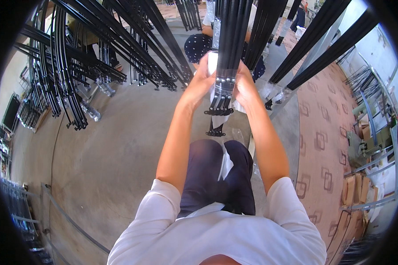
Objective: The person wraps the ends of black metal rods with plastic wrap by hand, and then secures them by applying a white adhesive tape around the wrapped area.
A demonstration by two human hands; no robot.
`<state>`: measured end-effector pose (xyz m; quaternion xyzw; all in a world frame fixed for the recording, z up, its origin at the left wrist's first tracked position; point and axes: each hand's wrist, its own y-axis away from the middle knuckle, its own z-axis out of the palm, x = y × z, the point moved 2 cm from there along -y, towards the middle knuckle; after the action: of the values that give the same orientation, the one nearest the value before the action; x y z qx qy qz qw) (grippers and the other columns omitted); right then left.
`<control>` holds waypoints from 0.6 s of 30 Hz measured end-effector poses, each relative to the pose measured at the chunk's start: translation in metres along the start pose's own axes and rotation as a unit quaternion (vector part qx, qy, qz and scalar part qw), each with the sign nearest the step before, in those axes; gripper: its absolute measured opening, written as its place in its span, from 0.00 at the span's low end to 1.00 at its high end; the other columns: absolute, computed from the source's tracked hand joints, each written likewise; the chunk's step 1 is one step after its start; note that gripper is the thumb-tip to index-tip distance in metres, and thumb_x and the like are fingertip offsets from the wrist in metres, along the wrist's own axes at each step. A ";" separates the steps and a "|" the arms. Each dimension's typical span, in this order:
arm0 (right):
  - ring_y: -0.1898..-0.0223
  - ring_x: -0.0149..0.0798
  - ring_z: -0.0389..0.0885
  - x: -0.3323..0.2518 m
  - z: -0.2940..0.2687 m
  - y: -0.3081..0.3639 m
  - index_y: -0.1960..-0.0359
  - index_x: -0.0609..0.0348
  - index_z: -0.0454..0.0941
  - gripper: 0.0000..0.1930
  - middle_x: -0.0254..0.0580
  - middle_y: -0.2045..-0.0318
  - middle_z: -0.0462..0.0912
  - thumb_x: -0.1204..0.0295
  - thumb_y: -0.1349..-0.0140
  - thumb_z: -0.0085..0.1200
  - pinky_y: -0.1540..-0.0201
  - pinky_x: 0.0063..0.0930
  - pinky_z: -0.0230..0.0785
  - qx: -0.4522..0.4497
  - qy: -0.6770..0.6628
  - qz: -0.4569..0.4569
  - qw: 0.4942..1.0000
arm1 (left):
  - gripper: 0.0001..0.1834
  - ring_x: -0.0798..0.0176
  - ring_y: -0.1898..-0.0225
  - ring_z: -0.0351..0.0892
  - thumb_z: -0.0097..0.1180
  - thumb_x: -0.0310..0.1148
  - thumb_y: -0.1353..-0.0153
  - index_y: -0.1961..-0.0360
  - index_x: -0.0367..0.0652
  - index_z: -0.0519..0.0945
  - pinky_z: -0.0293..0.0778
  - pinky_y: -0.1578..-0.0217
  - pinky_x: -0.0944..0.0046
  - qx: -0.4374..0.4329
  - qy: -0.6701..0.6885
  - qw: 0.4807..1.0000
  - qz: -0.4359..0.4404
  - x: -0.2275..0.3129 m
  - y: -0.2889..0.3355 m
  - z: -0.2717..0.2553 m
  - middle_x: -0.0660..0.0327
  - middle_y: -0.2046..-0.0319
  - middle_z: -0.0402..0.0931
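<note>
In front of me a bundle of long black metal rods (231, 35) comes down toward my knees, its ends carrying small flat brackets with holes. My left hand (203, 76) is closed against its left side, with a white piece (212, 63), perhaps a roll or folded sheet, between palm and rods. From the right, my right hand (245, 85) grips the same bundle. A band of clear plastic film (227, 76) crosses the rods between both hands. The fingers behind the bundle are hidden. White wrapping shows behind the rod ends, and another black bracketed end (216, 131) hangs lower.
More black rod bundles (115, 44) lean at the left, some with plastic-wrapped ends. Further bundles (314, 39) slant at the right beside a grey post. Across from me sits a person in dotted dark clothing (197, 47). Cardboard boxes (356, 189) and metal racks line the right wall.
</note>
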<state>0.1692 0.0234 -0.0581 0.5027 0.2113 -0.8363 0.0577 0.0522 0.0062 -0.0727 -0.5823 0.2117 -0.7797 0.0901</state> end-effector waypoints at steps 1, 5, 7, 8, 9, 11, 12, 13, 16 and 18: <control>0.65 0.28 0.73 -0.001 0.002 0.000 0.58 0.63 0.67 0.16 0.40 0.65 0.74 0.84 0.51 0.48 0.66 0.18 0.65 0.001 0.045 -0.012 0.999 | 0.26 0.66 0.53 0.66 0.51 0.27 0.45 0.46 0.38 0.58 0.64 0.55 0.68 -0.010 0.030 0.999 -0.028 0.000 -0.001 -0.003 0.57 0.52 0.66; 0.65 0.27 0.71 -0.018 0.022 0.023 0.64 0.65 0.72 0.09 0.39 0.64 0.74 0.75 0.45 0.45 0.65 0.20 0.64 0.071 0.236 -0.145 0.958 | 0.24 0.66 0.58 0.69 0.56 0.26 0.51 0.54 0.36 0.61 0.67 0.59 0.68 0.078 0.069 0.994 -0.018 -0.006 0.001 -0.003 0.55 0.58 0.68; 0.65 0.28 0.71 -0.011 0.029 0.033 0.64 0.66 0.72 0.10 0.41 0.66 0.73 0.73 0.45 0.45 0.64 0.22 0.64 0.148 0.120 -0.128 0.973 | 0.24 0.66 0.59 0.69 0.58 0.27 0.53 0.57 0.35 0.61 0.67 0.60 0.68 0.187 -0.001 0.981 0.040 -0.012 0.002 -0.003 0.55 0.61 0.68; 0.67 0.34 0.72 -0.006 0.030 0.037 0.61 0.66 0.69 0.15 0.42 0.69 0.72 0.68 0.46 0.49 0.63 0.27 0.64 0.179 0.273 -0.206 0.922 | 0.26 0.66 0.61 0.69 0.60 0.27 0.56 0.58 0.35 0.61 0.67 0.61 0.68 0.191 -0.028 0.980 0.053 -0.012 0.000 0.001 0.55 0.62 0.69; 0.66 0.32 0.71 -0.005 0.034 0.044 0.62 0.65 0.65 0.19 0.38 0.69 0.72 0.64 0.47 0.54 0.63 0.25 0.63 0.190 0.403 -0.320 0.836 | 0.25 0.66 0.61 0.69 0.59 0.27 0.56 0.58 0.35 0.62 0.67 0.61 0.68 0.200 -0.082 0.975 0.049 -0.007 0.001 0.007 0.56 0.62 0.69; 0.66 0.45 0.71 -0.004 0.039 0.040 0.57 0.63 0.62 0.25 0.45 0.71 0.71 0.68 0.56 0.58 0.61 0.35 0.63 0.237 0.428 -0.311 0.815 | 0.23 0.68 0.62 0.70 0.59 0.26 0.57 0.59 0.36 0.64 0.67 0.61 0.69 0.184 -0.068 0.979 0.062 -0.011 -0.003 0.008 0.58 0.64 0.70; 0.67 0.45 0.72 -0.005 0.039 0.039 0.59 0.64 0.63 0.24 0.46 0.71 0.71 0.70 0.57 0.58 0.62 0.35 0.63 0.239 0.427 -0.285 0.824 | 0.23 0.68 0.62 0.70 0.60 0.27 0.57 0.59 0.37 0.65 0.67 0.61 0.69 0.162 -0.076 0.981 0.068 -0.011 -0.003 0.007 0.59 0.64 0.70; 0.67 0.46 0.72 -0.008 0.038 0.038 0.60 0.64 0.63 0.22 0.46 0.72 0.72 0.72 0.58 0.58 0.63 0.34 0.64 0.241 0.427 -0.260 0.832 | 0.23 0.69 0.63 0.70 0.60 0.27 0.57 0.59 0.37 0.66 0.67 0.61 0.69 0.140 -0.083 0.984 0.073 -0.010 -0.003 0.006 0.59 0.64 0.71; 0.71 0.47 0.74 -0.013 0.032 0.038 0.64 0.63 0.64 0.19 0.47 0.75 0.73 0.76 0.60 0.56 0.66 0.33 0.65 0.245 0.407 -0.252 0.843 | 0.23 0.69 0.62 0.71 0.60 0.28 0.56 0.57 0.38 0.67 0.68 0.60 0.69 0.046 -0.014 0.998 0.047 -0.012 -0.008 0.000 0.60 0.62 0.71; 0.80 0.31 0.71 -0.016 0.035 0.040 0.70 0.64 0.64 0.15 0.40 0.82 0.73 0.78 0.60 0.56 0.76 0.25 0.65 0.255 0.384 -0.289 0.839 | 0.30 0.69 0.59 0.71 0.63 0.34 0.57 0.53 0.38 0.65 0.68 0.57 0.69 -0.033 0.110 0.993 -0.031 -0.015 -0.004 -0.012 0.61 0.60 0.71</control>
<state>0.1609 -0.0294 -0.0414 0.6965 0.1309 -0.5795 -0.4024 0.0462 0.0183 -0.0863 -0.5016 0.2279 -0.8343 0.0227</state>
